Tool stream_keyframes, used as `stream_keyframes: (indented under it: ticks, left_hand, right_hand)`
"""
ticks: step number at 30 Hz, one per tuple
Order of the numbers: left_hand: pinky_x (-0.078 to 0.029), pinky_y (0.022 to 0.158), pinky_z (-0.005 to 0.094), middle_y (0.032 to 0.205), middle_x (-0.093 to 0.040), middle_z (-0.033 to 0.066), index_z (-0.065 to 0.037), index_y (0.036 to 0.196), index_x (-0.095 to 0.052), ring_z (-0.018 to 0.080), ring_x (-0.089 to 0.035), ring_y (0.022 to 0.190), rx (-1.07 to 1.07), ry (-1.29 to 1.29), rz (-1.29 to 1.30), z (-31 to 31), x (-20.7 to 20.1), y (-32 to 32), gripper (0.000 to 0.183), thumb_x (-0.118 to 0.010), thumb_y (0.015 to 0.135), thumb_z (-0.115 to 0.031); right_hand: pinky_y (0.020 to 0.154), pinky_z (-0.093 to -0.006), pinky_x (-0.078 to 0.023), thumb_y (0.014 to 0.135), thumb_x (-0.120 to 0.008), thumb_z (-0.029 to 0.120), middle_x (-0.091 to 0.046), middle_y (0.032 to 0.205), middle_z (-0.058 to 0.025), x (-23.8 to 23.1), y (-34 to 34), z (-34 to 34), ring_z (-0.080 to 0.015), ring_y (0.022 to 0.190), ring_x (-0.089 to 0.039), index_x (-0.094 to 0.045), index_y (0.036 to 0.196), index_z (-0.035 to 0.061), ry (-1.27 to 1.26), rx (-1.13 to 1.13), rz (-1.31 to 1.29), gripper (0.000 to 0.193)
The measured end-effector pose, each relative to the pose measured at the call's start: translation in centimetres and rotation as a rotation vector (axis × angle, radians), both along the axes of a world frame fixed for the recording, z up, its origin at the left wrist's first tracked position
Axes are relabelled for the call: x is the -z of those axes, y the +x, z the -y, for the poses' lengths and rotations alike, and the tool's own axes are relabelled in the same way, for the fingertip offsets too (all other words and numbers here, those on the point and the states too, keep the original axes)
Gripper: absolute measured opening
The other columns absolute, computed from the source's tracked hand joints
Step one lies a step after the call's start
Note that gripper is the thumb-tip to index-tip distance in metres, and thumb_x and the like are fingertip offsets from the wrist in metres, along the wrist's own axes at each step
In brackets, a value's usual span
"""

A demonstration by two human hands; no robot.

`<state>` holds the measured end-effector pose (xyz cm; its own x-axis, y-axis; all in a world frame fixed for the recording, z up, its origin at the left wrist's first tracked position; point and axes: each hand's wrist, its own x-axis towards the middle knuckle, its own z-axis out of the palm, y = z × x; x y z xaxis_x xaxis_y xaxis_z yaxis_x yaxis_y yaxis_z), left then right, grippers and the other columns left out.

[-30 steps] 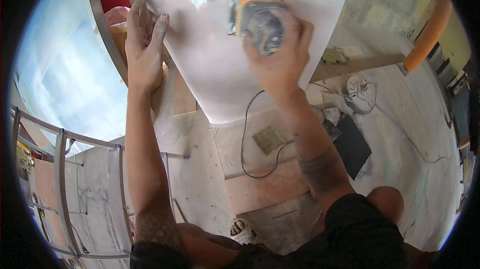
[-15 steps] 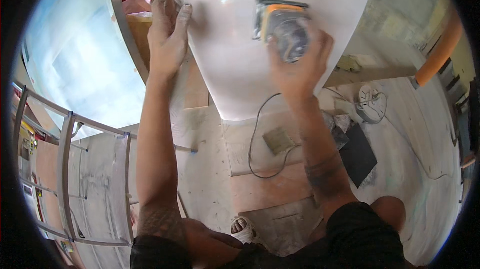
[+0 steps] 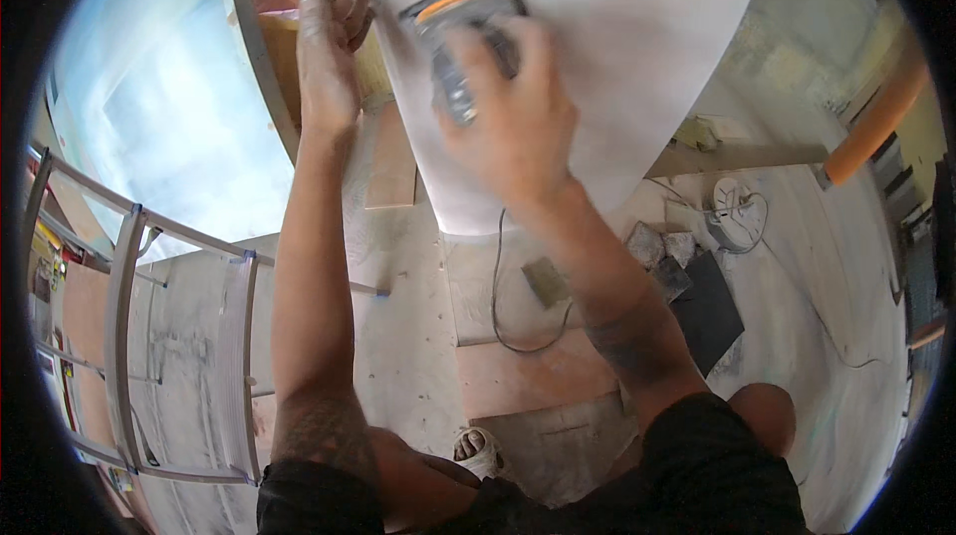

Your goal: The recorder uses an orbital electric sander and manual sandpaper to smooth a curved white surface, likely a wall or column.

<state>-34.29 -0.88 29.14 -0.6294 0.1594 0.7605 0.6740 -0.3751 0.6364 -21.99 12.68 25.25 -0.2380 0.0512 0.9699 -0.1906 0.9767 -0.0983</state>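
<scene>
A large, smooth white panel (image 3: 637,57) narrows toward me from the top of the view. My right hand (image 3: 518,117) is wrapped over a dark electric sander (image 3: 466,9) with an orange band, blurred by motion. The sander's pad lies against the panel's face near its left edge, tilted a little. Dust coats my left hand (image 3: 335,32), which is closed at the panel's upper left edge, its fingers bent there and partly hidden. From below the panel a dark power cord (image 3: 495,306) loops over the floor.
A metal ladder (image 3: 121,306) lies at the left, below a pale blue curved panel (image 3: 179,107). To the right are a white cable reel (image 3: 737,216), a black sheet (image 3: 709,311) and an orange tube (image 3: 876,127). Flat boards (image 3: 538,371) cover the floor near my foot.
The sander in my right hand has moved left across the panel and turned, closer to my left hand. My left hand has shifted slightly up, its fingers more bent.
</scene>
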Motion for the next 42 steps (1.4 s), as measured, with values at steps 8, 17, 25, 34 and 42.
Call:
stream_keyframes:
  ticks: [8,17,25,34,42]
  left_hand:
    - [-0.040,0.116,0.0382,0.150,-0.054,0.0184,0.000,0.149,-0.045,0.0286,-0.051,0.140,-0.143,-0.052,-0.108,-1.4,0.7,-0.7,0.062,-0.027,0.114,-0.048]
    - [-0.046,0.108,0.0371,0.139,-0.065,0.0190,-0.010,0.147,-0.049,0.0284,-0.061,0.130,-0.560,-0.208,-0.233,-2.3,1.1,0.1,0.051,-0.047,0.109,-0.043]
    - [-0.045,0.107,0.0407,0.133,-0.066,0.0190,-0.009,0.144,-0.053,0.0348,-0.064,0.121,-0.520,-0.199,-0.241,-0.7,0.6,-0.7,0.050,-0.046,0.108,-0.043]
    - [-0.044,0.110,0.0383,0.139,-0.063,0.0206,-0.005,0.146,-0.053,0.0305,-0.061,0.128,-0.532,-0.234,-0.197,-1.5,0.6,0.5,0.049,-0.045,0.110,-0.037]
    - [-0.009,0.124,0.0648,0.172,-0.013,0.0224,-0.005,0.163,-0.027,0.0601,-0.003,0.153,-0.803,-0.538,-0.676,-5.7,3.4,0.6,0.073,-0.053,0.104,-0.040]
  right_hand:
    - [0.085,-0.0473,-0.060,0.073,-0.085,0.016,-0.055,0.125,-0.0155,3.7,1.5,-3.6,-0.0371,0.108,-0.064,-0.063,0.129,0.0195,-0.156,-0.024,0.010,0.060]
    - [0.097,-0.0417,-0.052,0.080,-0.087,0.014,-0.056,0.122,-0.0196,1.6,3.0,-11.9,-0.0331,0.111,-0.062,-0.054,0.132,-0.0014,-0.283,0.179,-0.245,0.063]
    - [0.094,-0.0415,-0.054,0.078,-0.087,0.015,-0.057,0.120,-0.0171,-1.4,1.9,-7.3,-0.0326,0.112,-0.062,-0.053,0.133,0.0001,-0.299,0.092,-0.223,0.066]
    - [0.082,-0.0468,-0.060,0.069,-0.087,0.018,-0.054,0.125,-0.0127,2.1,0.8,-2.7,-0.0382,0.103,-0.067,-0.064,0.128,0.0218,-0.116,-0.089,0.030,0.063]
    - [0.086,-0.0503,-0.058,0.076,-0.083,0.019,-0.054,0.125,-0.0191,1.6,3.0,-10.1,-0.0410,0.109,-0.062,-0.058,0.132,0.0143,-0.289,0.007,-0.121,0.062]
